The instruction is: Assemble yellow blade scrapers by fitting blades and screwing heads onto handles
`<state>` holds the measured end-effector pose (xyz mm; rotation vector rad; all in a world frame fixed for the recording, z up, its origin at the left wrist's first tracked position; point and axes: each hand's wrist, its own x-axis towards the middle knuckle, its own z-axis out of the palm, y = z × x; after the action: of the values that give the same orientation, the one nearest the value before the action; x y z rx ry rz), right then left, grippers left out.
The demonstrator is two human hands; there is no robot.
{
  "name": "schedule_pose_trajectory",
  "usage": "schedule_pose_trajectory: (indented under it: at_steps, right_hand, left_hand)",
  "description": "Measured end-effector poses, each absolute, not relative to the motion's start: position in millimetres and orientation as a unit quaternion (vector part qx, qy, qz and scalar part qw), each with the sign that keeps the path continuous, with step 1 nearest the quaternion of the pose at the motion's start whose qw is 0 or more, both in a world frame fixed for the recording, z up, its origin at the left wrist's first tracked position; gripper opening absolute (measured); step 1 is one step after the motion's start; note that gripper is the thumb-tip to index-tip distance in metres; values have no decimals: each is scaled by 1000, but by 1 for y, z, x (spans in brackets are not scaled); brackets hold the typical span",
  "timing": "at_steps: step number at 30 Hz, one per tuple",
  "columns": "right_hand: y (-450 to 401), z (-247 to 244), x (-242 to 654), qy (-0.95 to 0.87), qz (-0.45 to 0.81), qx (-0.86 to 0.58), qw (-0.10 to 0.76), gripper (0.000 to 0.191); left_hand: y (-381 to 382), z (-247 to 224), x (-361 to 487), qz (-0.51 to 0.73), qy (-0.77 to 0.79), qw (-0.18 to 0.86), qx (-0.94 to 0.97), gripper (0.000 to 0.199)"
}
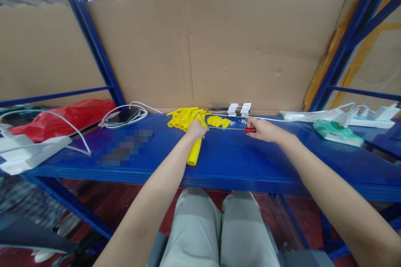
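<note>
My left hand [196, 129] is closed around a yellow tube [194, 152], whose round open end points toward me. In my right hand [258, 129] is the red handle of a screwdriver [249, 130]. Its thin shaft runs left, level with the table, and reaches the upper part of the tube beside my left fingers. Just behind my left hand lies a pile of yellow tubes [180, 119]. Between my hands, flat yellow pieces [219, 122] are spread out, with small metal parts [243, 121] near my right hand.
White-labelled packets [239, 109] stand against the cardboard wall [250, 50]. At left are a red bag [72, 117], coiled white cable [138, 113] and a power strip [28, 156]. A green-and-white packet [336, 132] and another power strip [372, 122] lie right. Blue posts frame the table.
</note>
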<state>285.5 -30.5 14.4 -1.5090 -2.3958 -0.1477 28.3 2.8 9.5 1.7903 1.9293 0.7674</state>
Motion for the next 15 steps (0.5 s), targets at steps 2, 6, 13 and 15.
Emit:
schedule_pose_trajectory:
  at_steps: [2,6,13,15]
  right_hand:
    - [-30,15,286,-837,-67,-521,156,7]
    - [-32,17,287,-842,-61,-515,150,9]
    - [-34,19,287,-849,-20,-508,146,15]
    - [-34,19,286,-842,-19,-517,151,16]
  left_hand:
    - [2,10,28,274,689,202,640,12]
    - [3,10,28,268,691,201,641,11]
    - [12,3,26,267,696,202,635,11]
    - [13,2,25,271,691,204,638,11]
